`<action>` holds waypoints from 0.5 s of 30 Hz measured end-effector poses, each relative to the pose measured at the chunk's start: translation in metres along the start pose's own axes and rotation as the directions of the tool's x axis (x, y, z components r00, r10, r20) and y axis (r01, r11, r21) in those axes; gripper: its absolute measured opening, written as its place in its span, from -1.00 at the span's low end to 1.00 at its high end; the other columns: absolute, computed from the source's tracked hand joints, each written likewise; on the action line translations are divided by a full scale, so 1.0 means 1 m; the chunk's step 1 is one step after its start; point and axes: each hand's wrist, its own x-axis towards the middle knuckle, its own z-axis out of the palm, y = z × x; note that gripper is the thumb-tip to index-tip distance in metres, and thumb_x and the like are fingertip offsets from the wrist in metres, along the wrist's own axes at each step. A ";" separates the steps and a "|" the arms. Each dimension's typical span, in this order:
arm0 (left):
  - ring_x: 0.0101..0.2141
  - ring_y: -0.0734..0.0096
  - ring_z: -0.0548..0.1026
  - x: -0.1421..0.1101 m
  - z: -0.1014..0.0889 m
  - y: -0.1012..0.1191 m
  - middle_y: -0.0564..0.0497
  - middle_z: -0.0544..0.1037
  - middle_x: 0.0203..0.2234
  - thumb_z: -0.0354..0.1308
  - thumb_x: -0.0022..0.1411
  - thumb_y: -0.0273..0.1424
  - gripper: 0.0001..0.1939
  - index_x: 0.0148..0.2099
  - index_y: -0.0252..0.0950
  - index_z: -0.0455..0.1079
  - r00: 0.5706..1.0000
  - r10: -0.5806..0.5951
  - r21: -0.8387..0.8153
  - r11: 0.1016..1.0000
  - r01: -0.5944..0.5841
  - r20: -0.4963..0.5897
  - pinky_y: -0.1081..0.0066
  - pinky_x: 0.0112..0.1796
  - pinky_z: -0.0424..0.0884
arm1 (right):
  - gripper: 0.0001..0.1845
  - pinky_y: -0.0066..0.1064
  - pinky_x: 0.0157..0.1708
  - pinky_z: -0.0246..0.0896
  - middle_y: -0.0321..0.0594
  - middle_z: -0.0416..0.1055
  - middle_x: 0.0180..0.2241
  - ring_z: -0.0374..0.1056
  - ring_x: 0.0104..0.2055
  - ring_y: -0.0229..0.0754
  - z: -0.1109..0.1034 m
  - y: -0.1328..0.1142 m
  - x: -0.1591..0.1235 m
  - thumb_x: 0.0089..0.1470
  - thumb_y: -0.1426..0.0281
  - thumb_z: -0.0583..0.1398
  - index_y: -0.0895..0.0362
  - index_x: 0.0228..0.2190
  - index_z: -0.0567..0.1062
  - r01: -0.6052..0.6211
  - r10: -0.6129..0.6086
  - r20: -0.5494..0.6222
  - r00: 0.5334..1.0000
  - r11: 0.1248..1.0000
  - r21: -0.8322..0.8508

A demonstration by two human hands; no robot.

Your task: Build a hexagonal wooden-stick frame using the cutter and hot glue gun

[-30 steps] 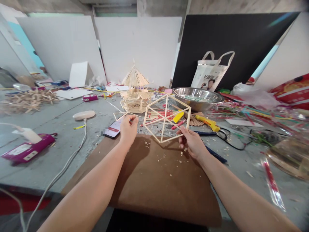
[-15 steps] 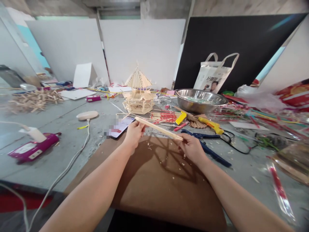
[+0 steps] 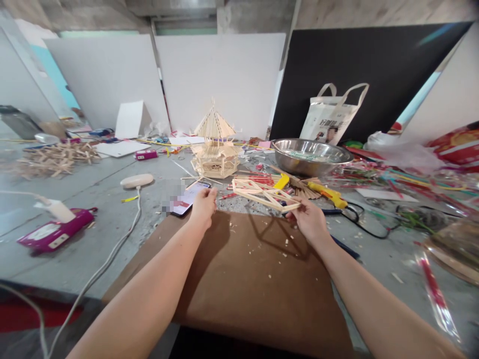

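One pale hexagonal wooden-stick frame (image 3: 265,192), likely light but fragile, suits the rim pinch applied by the right hand (image 3: 307,218), with the left hand (image 3: 204,208) curled, contents unclear.

the frame (image 3: 264,192) in your right hand (image 3: 307,215) is pale cream, like the pagoda model (image 3: 215,163) toward the far edge of your grey table (image 3: 108,209). at the near edge, your mat (image 3: 243,279) is plain brown. toward the left edge, your power strip (image 3: 56,230) is magenta and white. the corded tool (image 3: 329,195) is yellow, the bowl (image 3: 310,162) silver.
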 end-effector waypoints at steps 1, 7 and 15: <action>-0.84 0.74 0.06 0.002 -0.001 0.000 0.26 0.10 -0.76 -0.01 0.08 -0.39 -0.84 -0.48 -0.31 0.10 1.000 -0.006 -0.010 1.000 0.005 -0.020 0.65 -0.79 -0.08 | -0.68 -0.46 -0.69 0.13 -0.34 0.30 -0.68 0.23 -0.67 -0.27 0.000 0.000 0.000 -0.10 0.20 0.06 0.12 -0.33 0.39 0.007 -0.007 0.000 1.000 1.000 -0.010; -0.77 0.60 0.29 0.000 -0.004 0.002 0.09 0.37 -0.58 -0.01 0.09 -0.26 -0.78 -0.34 -0.33 0.19 0.974 -0.183 -0.056 0.980 0.192 0.135 0.54 -0.75 0.18 | -0.77 -0.37 -0.42 0.19 -0.26 0.36 -0.51 0.28 -0.48 -0.22 0.004 -0.016 -0.007 -0.13 0.25 0.10 0.11 -0.42 0.43 0.152 -0.148 0.052 0.988 0.984 -0.094; -0.80 0.67 0.24 0.002 -0.005 0.001 0.13 0.33 -0.67 0.10 0.00 -0.48 -0.90 -0.38 -0.35 0.25 0.929 -0.263 -0.073 0.954 0.291 0.261 0.61 -0.78 0.14 | -0.71 -0.33 -0.26 0.19 -0.22 0.39 -0.33 0.30 -0.28 -0.16 0.006 -0.024 -0.013 -0.15 0.39 0.10 0.07 -0.29 0.44 0.316 -0.277 0.194 0.941 0.925 -0.212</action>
